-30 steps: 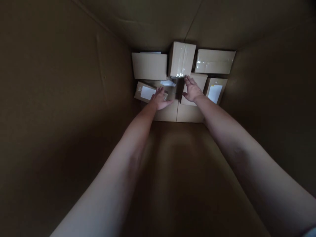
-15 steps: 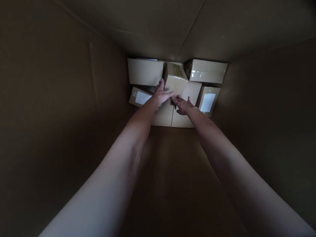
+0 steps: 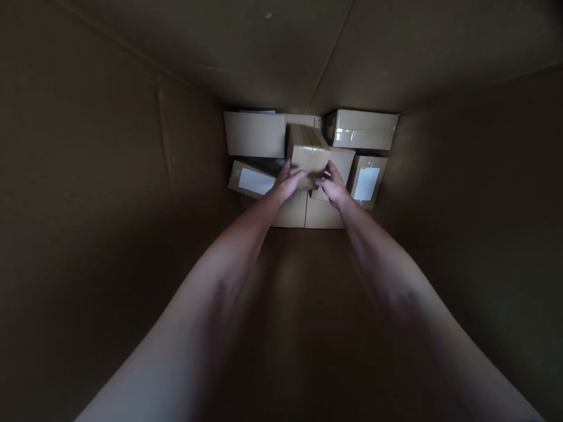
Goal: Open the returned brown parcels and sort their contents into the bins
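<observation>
Deep inside a large cardboard container, both my arms reach down to a small taped cardboard box. My left hand grips its left side, the thumb lying across the near face. On the opposite side my right hand holds the lower right corner, thumb on the near face and fingers along the side. Shiny tape runs over the box's upper edge. Beneath and to the right of it lies another plain cardboard box, partly covered by the held box and my right hand.
Around it lie a plain box at back left, a taped box at back right, and labelled boxes at left and right. Tall cardboard walls enclose everything. The container's bottom flaps show nearer me.
My hands have moved from loosely spread in front of the small box to gripping its two sides. The box looks slightly shifted and turned more squarely toward me.
</observation>
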Available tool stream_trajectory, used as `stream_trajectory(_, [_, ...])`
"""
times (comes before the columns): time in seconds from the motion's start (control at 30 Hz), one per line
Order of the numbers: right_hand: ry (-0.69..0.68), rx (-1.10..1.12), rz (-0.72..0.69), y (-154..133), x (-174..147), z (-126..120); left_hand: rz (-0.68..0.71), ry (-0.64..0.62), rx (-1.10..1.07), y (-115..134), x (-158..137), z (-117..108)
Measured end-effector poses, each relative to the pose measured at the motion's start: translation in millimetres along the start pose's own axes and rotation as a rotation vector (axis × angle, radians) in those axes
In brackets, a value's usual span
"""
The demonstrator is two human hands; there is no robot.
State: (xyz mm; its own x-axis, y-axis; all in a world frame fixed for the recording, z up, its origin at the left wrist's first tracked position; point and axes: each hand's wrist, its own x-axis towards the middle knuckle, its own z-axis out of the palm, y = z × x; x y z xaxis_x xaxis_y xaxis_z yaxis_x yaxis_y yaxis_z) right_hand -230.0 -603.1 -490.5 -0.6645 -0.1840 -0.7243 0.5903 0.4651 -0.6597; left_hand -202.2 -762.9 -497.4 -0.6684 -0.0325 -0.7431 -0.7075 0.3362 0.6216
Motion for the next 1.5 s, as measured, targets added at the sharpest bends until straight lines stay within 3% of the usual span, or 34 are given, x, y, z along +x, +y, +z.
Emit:
stream_trajectory(0.23, [0.16,0.358,-0.053,-14,-87,16,0.074,0.093,-0.553,5,-105,9])
stream_trajectory(0.37, [0.168,0.439,-0.077,-38,-137,20,0.098,0.185,-0.693,21,-152,0])
stream_trajectory(0.47, [0.177,0.461,-0.107,-66,-173,14,0.111,0.238,-0.726,44,-185,-11])
stream_trajectory(0.63, [0.168,0.408,-0.207,-129,-239,-2,0.182,0.441,-0.715,94,-245,-35])
stream_trajectory(0.83, [0.215,0.42,-0.345,-194,-353,-8,0.249,0.589,-0.647,158,-337,-67])
stream_trajectory(1.0, [0.253,0.523,-0.389,-216,-448,-10,0.397,0.507,-0.648,186,-428,-92])
stream_trajectory(1.2, [0.188,0.486,-0.414,-231,-533,-17,0.58,0.373,-0.603,196,-522,-107])
stream_trajectory(1.33, [0.24,0.517,-0.476,-234,-577,-15,0.632,0.337,-0.562,196,-563,-101])
stream_trajectory(1.5, [0.375,0.46,-0.495,-225,-619,-22,0.691,0.275,-0.488,201,-588,-78])
